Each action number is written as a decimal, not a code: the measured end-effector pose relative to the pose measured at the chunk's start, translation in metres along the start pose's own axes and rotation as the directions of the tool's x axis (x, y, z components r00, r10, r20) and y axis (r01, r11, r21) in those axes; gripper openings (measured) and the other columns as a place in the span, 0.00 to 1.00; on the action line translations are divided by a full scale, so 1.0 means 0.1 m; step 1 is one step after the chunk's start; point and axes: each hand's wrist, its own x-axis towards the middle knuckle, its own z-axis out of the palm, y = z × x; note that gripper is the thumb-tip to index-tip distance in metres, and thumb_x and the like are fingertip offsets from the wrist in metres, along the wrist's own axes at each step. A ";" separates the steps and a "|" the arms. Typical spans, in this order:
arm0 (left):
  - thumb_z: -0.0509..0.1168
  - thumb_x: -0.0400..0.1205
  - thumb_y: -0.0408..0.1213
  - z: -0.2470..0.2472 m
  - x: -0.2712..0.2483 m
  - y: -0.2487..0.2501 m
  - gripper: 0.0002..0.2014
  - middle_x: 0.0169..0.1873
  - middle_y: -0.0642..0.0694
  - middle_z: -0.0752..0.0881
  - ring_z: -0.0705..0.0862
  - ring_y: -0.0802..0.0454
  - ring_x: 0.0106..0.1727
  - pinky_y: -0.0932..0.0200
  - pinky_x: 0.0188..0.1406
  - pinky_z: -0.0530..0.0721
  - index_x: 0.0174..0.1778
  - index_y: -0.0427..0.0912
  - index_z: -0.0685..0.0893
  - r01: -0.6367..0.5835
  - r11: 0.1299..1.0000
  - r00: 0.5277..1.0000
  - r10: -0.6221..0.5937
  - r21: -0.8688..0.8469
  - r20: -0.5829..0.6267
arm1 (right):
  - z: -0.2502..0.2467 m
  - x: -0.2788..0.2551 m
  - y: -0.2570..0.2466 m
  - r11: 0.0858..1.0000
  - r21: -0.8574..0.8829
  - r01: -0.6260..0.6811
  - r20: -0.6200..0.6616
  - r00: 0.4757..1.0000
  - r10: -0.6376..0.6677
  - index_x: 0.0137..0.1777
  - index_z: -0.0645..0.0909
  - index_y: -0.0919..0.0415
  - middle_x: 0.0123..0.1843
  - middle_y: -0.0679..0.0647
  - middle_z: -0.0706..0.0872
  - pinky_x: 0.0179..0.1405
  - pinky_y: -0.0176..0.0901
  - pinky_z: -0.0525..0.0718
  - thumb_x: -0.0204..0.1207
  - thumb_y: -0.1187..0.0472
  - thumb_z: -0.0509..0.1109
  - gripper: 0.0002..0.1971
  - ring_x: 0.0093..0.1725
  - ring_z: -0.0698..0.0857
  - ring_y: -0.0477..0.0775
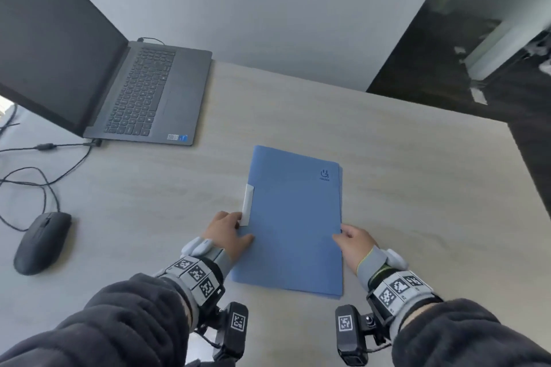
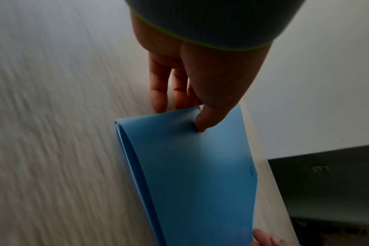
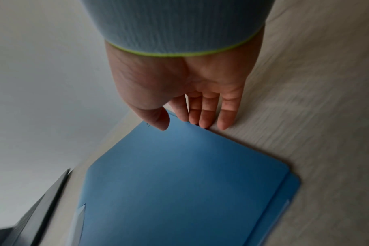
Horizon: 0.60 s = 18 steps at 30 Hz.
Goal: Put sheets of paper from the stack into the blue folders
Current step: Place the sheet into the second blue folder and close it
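A stack of blue folders (image 1: 295,217) lies flat on the pale wooden table (image 1: 417,202), with a lower one peeking out at its right and near edges. A white clip (image 1: 247,204) sits on the left edge. My left hand (image 1: 243,228) holds that edge just below the clip. In the left wrist view the left hand (image 2: 185,114) has its thumb (image 2: 200,126) pressed on the folder's (image 2: 190,174) cover and fingers reaching behind the edge. My right hand (image 1: 343,232) touches the right edge. In the right wrist view its (image 3: 181,123) straight fingertips (image 3: 202,124) meet the folder (image 3: 179,183) edge and the thumb rests just over the cover. No loose paper shows.
An open dark laptop (image 1: 143,89) stands at the far left, and its corner (image 3: 32,216) also shows in the right wrist view. A black mouse (image 1: 41,243) and loose cables (image 1: 44,176) lie left of my hands. The table's right edge (image 1: 524,176) drops to a dark floor.
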 end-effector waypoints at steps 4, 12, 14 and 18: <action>0.61 0.62 0.50 0.61 0.06 0.56 0.12 0.40 0.53 0.81 0.86 0.48 0.34 0.42 0.42 0.90 0.38 0.52 0.83 -0.103 0.995 0.984 0.103 -0.007 0.147 | -0.61 -0.20 0.53 0.977 0.169 -0.130 -0.119 0.981 0.151 0.74 0.76 0.63 0.67 0.65 0.85 0.50 0.48 0.81 0.76 0.60 0.66 0.25 0.51 0.85 0.64; 0.68 0.71 0.36 0.66 -0.18 0.79 0.32 0.43 0.53 0.80 0.86 0.43 0.48 0.42 0.46 0.90 0.74 0.45 0.75 -0.004 0.966 0.986 0.047 -0.259 0.160 | -0.58 -0.22 0.71 0.970 0.213 -0.119 -0.141 0.978 0.151 0.72 0.78 0.56 0.72 0.56 0.82 0.65 0.46 0.75 0.80 0.49 0.66 0.22 0.68 0.80 0.58; 0.68 0.72 0.35 0.68 -0.21 0.82 0.31 0.43 0.55 0.81 0.86 0.42 0.48 0.42 0.47 0.91 0.75 0.44 0.75 0.009 0.969 0.985 0.034 -0.248 0.168 | -0.59 -0.25 0.76 0.976 0.189 -0.103 -0.126 0.984 0.129 0.70 0.79 0.56 0.71 0.55 0.82 0.67 0.47 0.75 0.79 0.48 0.67 0.22 0.68 0.81 0.57; 0.67 0.73 0.32 0.65 -0.30 0.90 0.17 0.44 0.44 0.84 0.86 0.39 0.43 0.36 0.42 0.91 0.58 0.47 0.81 0.013 0.970 0.989 0.023 -0.242 0.147 | -0.68 -0.28 0.78 0.979 0.190 -0.078 -0.087 0.992 0.096 0.68 0.81 0.57 0.71 0.56 0.83 0.70 0.48 0.75 0.79 0.52 0.68 0.20 0.68 0.81 0.57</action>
